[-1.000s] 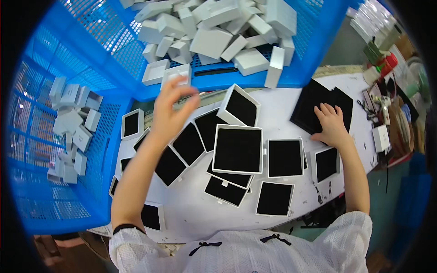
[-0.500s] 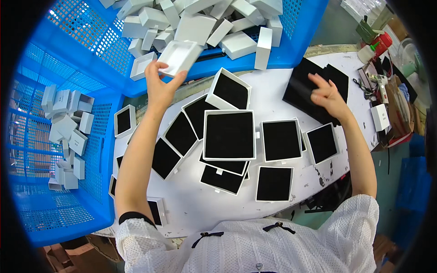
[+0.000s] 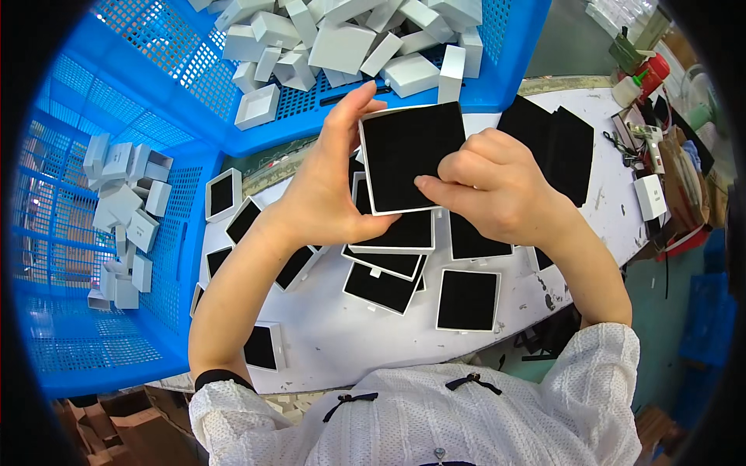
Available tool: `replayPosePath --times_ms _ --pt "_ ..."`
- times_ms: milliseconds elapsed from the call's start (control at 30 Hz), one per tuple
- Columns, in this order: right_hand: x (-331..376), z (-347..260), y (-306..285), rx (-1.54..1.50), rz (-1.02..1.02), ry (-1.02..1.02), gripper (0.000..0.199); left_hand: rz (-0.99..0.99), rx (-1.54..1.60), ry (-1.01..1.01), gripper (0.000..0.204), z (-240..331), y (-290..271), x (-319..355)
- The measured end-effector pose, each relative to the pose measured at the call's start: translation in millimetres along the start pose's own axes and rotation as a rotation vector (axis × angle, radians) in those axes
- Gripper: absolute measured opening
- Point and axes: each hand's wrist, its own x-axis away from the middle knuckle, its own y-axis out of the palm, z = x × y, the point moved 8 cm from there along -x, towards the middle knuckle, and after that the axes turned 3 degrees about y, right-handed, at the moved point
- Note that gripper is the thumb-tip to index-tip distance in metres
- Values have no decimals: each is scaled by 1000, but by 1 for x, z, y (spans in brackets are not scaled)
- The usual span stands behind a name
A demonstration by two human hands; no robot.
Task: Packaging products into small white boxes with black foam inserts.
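Over the middle of the table, my left hand (image 3: 336, 182) grips a shallow white box tray (image 3: 370, 167) by its left side, thumb below and fingers at the top. A black square pad (image 3: 408, 147) fills this tray. My right hand (image 3: 501, 182) is closed at the tray's right side, fingers curled and thumb tip against the pad. Whether the fingers pinch the pad's edge is hidden. Beneath lie several trays with black inserts, among them one stacked tray (image 3: 385, 286) and a separate tray (image 3: 468, 300). Loose black sheets (image 3: 571, 155) lie beyond my right hand.
A blue crate (image 3: 299, 128) of white boxes stands at the back. Another blue crate (image 3: 167, 326) at the left holds several more. A small white box (image 3: 650, 197), a glue gun (image 3: 651, 147) and bottles (image 3: 628, 89) sit on the right.
My left hand has brought the white tray from the back crate toward the middle. My right hand has moved left from the black sheets to the tray, where a black pad now shows.
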Motion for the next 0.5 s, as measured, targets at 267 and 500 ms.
replayPosePath --times_ms 267,500 --pt "9 4 -4 128 -121 276 56 -91 -198 64 83 4 1 13" --pt "21 -5 0 79 -129 288 48 -54 -80 -94 74 -9 -5 21"
